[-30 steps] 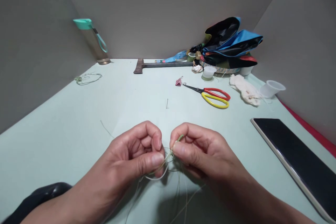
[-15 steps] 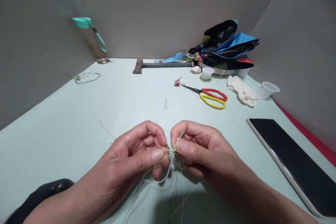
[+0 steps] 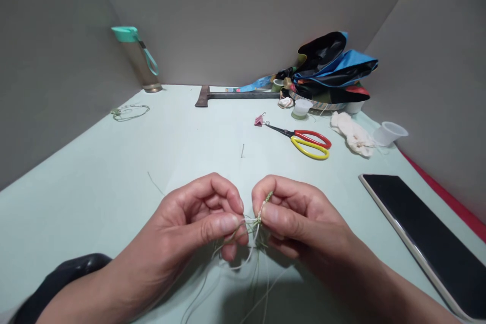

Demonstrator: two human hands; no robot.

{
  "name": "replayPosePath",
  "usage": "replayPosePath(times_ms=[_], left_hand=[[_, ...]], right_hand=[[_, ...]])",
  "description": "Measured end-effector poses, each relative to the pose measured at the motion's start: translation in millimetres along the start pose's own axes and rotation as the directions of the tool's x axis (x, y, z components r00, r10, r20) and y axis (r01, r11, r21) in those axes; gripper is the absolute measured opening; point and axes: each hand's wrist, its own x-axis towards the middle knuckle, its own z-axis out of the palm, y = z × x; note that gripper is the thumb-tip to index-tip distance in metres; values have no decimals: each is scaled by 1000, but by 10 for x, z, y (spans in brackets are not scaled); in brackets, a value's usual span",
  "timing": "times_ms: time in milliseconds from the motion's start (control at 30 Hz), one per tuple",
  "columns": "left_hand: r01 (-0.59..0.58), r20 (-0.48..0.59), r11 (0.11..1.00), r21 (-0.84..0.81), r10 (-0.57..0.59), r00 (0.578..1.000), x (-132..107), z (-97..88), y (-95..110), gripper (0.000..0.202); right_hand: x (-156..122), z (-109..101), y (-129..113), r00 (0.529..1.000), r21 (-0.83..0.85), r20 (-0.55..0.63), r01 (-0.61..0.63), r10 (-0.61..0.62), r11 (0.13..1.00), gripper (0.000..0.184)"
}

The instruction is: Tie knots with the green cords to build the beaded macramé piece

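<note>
The knotted green cord (image 3: 265, 207) was up in the air between the two hands, above the near middle of the counter. The left hand (image 3: 201, 223) was closed, and its thumb and bent fingers pinched the pale strands (image 3: 243, 225) near the knots. The right hand (image 3: 299, 217) was closed too, and its thumb and first finger held the knotted part tight. The hands were close together and worked on the same small spot. This looked like knot tying, one small knot at a time. Long loose strands (image 3: 258, 283) hung down below the hands, and they seemed to need a careful, steady pull to keep the knots neat.

The counter (image 3: 114, 172) was smooth and pale green, with grey walls (image 3: 246, 15) at the far end and on both sides. A coil of thin cord (image 3: 129, 112) lay far to the left, near a clear bottle with a teal cap (image 3: 138, 58). A dark metal tool (image 3: 235, 95) lay along the far edge. To the far right was a heap of shiny black and blue cloth (image 3: 334, 68). Scissors with red and yellow handles (image 3: 307, 142) lay in front of it, with a pink clip (image 3: 258, 120) at their tip. A white rag (image 3: 353, 134) and a clear plastic cup (image 3: 389, 134) sat to the right. A black tablet (image 3: 421, 233) lay on the near right.
</note>
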Motion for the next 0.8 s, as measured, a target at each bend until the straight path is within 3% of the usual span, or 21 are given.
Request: replayPosePath(times_ms=[333,600,800], left_hand=[[-75,55,995,61,72,996,-30,-119,-83,9],[-136,-11,962,238,143,990,-53,-101,-120,13],[-106,-18,954,282,115,993,-82,-72,-85,16]], right_hand=[[5,-2,2,1000,8,9,9,-9,1000,17],[-18,7,5,1000,13,-3,5,-5,1000,20],[4,36,-26,1000,-17,-27,-9,9,1000,23]])
